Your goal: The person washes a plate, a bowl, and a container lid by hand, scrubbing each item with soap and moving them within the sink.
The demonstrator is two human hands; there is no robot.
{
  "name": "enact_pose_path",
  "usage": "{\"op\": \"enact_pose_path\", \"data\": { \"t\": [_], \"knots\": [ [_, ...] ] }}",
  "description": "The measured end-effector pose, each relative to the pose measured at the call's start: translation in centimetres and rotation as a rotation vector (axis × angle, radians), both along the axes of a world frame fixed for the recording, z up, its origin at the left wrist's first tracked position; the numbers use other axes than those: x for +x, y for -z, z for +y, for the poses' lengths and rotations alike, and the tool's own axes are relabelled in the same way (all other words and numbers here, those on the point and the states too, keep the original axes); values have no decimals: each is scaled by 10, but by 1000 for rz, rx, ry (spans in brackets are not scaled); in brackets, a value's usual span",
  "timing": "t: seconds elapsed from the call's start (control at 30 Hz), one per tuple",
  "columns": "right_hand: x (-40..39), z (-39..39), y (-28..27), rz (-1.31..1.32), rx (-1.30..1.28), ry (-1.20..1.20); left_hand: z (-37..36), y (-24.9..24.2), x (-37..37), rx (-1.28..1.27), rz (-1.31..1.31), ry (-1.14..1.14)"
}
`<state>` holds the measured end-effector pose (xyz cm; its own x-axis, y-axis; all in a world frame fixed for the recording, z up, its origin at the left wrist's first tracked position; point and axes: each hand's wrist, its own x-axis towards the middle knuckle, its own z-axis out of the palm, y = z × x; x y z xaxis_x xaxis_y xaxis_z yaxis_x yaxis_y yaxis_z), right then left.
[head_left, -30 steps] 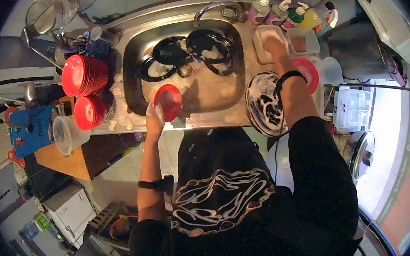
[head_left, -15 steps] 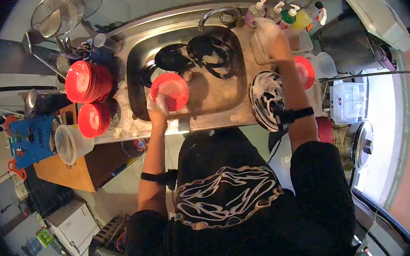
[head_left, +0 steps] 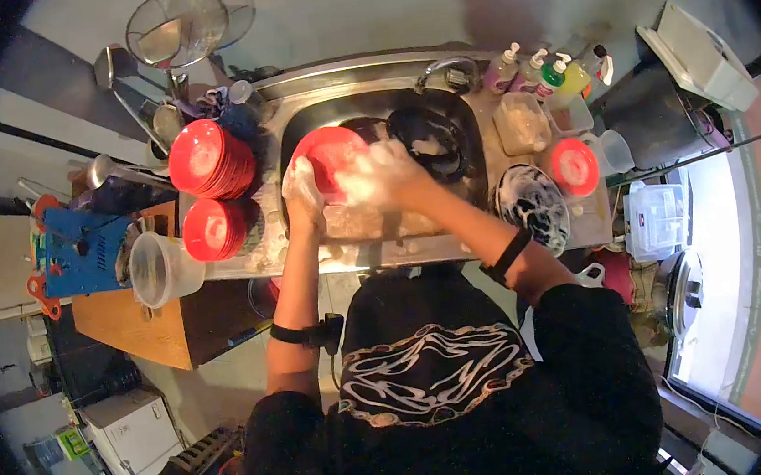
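Observation:
A red bowl (head_left: 328,154) is tilted over the left part of the steel sink (head_left: 473,137). My left hand (head_left: 305,196), white with suds, grips its left edge. My right hand (head_left: 381,176) is at the bowl's right side, smeared by motion and covered in foam; its fingers and anything in them do not show. Black dishes (head_left: 426,137) with suds lie in the sink behind and to the right of my hands. A foamy dark plate (head_left: 532,209) rests on the counter near my right forearm.
Two stacks of red bowls (head_left: 213,162) stand left of the sink, with a clear tub (head_left: 164,269) in front. To the right are a food container (head_left: 521,123), another red bowl (head_left: 573,167) and several pump bottles (head_left: 553,74). The faucet (head_left: 442,71) is at the back.
My right hand has come from the container at the right, across the sink to the red bowl. My left hand still holds the bowl. The camera view has shifted.

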<state>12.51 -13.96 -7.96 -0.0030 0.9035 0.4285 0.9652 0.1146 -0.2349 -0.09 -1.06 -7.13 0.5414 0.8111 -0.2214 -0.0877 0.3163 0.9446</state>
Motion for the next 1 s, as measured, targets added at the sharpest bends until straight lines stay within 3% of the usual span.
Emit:
{"op": "enact_pose_path", "data": {
  "t": [0.07, 0.1, 0.13, 0.2, 0.23, 0.27, 0.33, 0.37, 0.4, 0.47, 0.5, 0.53, 0.6, 0.63, 0.67, 0.73, 0.77, 0.83, 0.87, 0.93, 0.97, 1.0],
  "knots": [
    [10, 17, -12, -32, -174, 290, -11, -8, -3, 36, 11, 29],
    [7, 27, -27, -79, -104, 388, -8, -1, -2, 91, 31, 101],
    [-1, 37, -26, -89, -101, 380, -16, 2, 3, 358, 59, 49],
    [-12, 52, -10, -249, 59, 397, 0, 20, -5, 815, 537, 327],
    [-13, 55, 1, -252, 228, 270, -2, 16, -4, 349, 269, 103],
    [-12, 57, 12, -259, 233, 266, -12, -16, -3, -117, -5, -112],
    [-7, 58, 24, -53, -54, 93, 5, -14, -18, 2, -45, -48],
    [-3, 56, 0, -144, -131, 80, 2, -24, -21, -35, -82, -46],
    [7, 61, -3, -307, 91, 49, 0, -29, -23, -76, -113, -42],
    [19, 69, -27, -230, -204, 222, 12, -8, -23, -33, 192, 84],
    [21, 73, -27, -98, -107, 250, 4, -4, -20, 15, 130, 71],
    [13, 73, -29, -103, -105, 253, 8, 2, -17, 17, 125, 73],
    [-11, 77, -32, -201, 154, 83, 16, 9, -7, 25, -135, -20],
    [-18, 83, -10, 99, 155, 60, 18, 6, -6, 221, -173, -28],
    [-17, 79, -12, 95, 155, 61, 49, 45, -9, 404, -195, -11],
    [-5, 63, -21, -8, 37, -73, 22, -44, -17, -140, -93, -73],
    [0, 47, -47, -191, -57, -14, 25, -38, -19, -141, -94, -73],
    [4, 54, -49, -134, 48, 201, 35, -3, -23, 598, 370, 46],
    [-1, 59, -60, -95, 116, 310, 48, 25, -7, 729, 300, 12],
    [-16, 57, -76, -36, 65, 198, 21, -18, -7, 669, 302, 96],
    [-15, 60, -51, -8, 253, 91, 17, -1, 11, 392, -169, -97],
    [-15, 62, -44, 62, 289, 7, 18, -32, 0, 174, -12, 12]
  ]
}}
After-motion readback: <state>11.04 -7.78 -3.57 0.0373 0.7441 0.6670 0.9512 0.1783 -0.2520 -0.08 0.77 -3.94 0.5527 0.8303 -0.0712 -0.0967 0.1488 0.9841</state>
